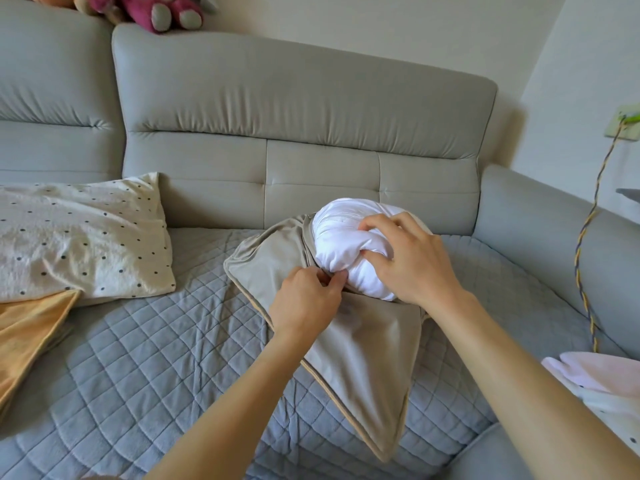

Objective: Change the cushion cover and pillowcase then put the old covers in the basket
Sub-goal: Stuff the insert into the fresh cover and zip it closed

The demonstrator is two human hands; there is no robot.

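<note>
Centrally on the grey fabric sofa (311, 109), atop its quilted grey seat pad (156, 358), lies a beige piped cushion cover (363, 358), with bare quilting open near-left. A white bunched cushion insert (346, 233) bulges from its far edge; the right hand (412, 261) clutches it, and the left hand (304, 303) pinches the opening's edge.

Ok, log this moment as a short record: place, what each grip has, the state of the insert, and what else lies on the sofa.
place: grey sofa with a quilted mat
left grip: pinches the edge of the beige cover at its opening
right grip: holds a bunch of the white insert
insert: partly inside the cover, its top bulging out
also on sofa: dotted pillow at left, orange cover beside it
basket: not in view
</note>
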